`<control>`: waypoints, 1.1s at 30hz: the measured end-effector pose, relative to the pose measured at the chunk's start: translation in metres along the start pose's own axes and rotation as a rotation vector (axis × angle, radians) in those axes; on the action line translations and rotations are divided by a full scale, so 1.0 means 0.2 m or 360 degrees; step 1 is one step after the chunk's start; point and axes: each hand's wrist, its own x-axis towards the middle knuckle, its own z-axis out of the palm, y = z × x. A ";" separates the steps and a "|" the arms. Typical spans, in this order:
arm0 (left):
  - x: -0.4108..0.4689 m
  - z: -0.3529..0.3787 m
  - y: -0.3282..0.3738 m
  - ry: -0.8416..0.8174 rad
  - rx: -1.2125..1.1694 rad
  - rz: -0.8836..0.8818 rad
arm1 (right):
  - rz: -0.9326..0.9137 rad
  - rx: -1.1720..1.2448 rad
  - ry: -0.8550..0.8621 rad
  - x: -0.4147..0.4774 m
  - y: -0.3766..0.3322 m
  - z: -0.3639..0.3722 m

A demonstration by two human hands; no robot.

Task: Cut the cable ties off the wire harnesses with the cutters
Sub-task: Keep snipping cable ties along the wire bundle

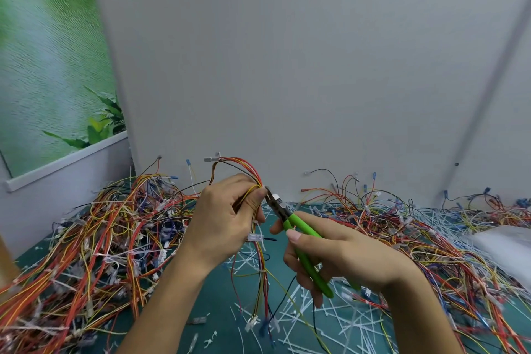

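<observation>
Head view. Left hand (pixel 227 218) pinches a wire harness (pixel 249 167) mid-air, fingers curled round it. Right hand (pixel 339 253) grips the green cutters (pixel 304 228), tip at the bundle beside the left thumb, possibly on a tie; too blurred to say. Harness piles (pixel 94 238) crowd both sides. Cut ties (pixel 290 313) litter the mat (pixel 212 302) between them.

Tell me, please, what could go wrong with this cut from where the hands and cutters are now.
1. The tips of the cutters, held in the right hand, sit right beside the thumb of the left hand, which pinches the harness. Closing them could nick the skin.
2. The blades lie close against the harness's red and yellow wires, so they might bite insulation rather than only a tie.
</observation>
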 end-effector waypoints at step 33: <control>0.00 -0.02 -0.01 -0.0030 -0.0108 0.0141 | -0.0216 -0.0162 0.0150 0.00 0.00 0.03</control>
